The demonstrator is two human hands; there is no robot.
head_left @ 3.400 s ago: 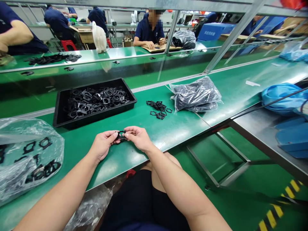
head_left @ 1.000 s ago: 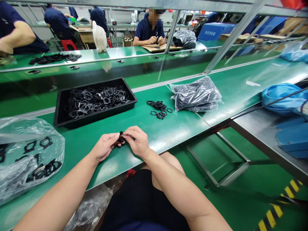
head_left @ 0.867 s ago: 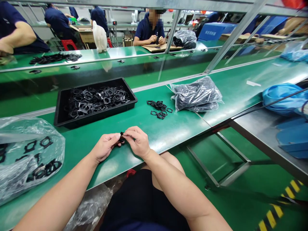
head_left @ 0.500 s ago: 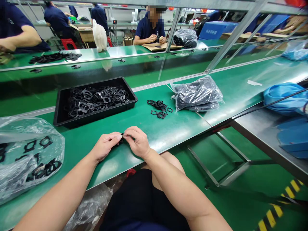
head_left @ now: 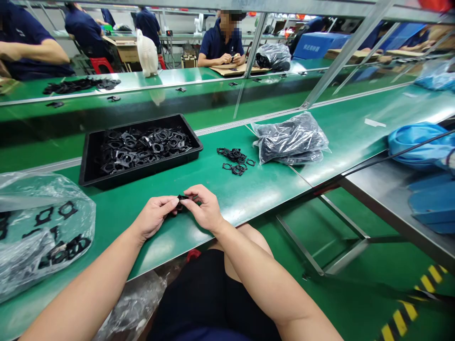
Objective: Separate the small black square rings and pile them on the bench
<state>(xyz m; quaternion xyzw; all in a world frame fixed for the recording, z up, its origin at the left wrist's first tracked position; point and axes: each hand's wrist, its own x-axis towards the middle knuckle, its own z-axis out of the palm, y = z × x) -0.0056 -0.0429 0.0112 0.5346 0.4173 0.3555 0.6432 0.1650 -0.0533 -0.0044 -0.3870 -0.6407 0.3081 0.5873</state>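
In the head view, more of the black part (head_left: pixel 183 197) is being shown than half a second ago, the fingers (head_left: pixel 195 191) of the right hand (head_left: pixel 206 208) being spread wider. The part is being pinched by this hand and the left hand (head_left: pixel 155 218) over the green bench (head_left: pixel 256 192), near the black tray (head_left: pixel 149 168). Both forearms (head_left: pixel 263 265) are being stretched forward, converging.

We find the black part (head_left: pixel 182 197) largely covered in the grip of the left hand (head_left: pixel 153 218) and the right hand (head_left: pixel 206 208) — its full outline cannot be read. We note the plastic bag (head_left: pixel 28 258) is cut off by the left edge, as is a co-worker (head_left: pixel 33 49). The green desk (head_left: pixel 249 196) runs out of view on both sides. In the black tray (head_left: pixel 149 167), overlapping pieces (head_left: pixel 142 144) hide one another — we cannot count them.
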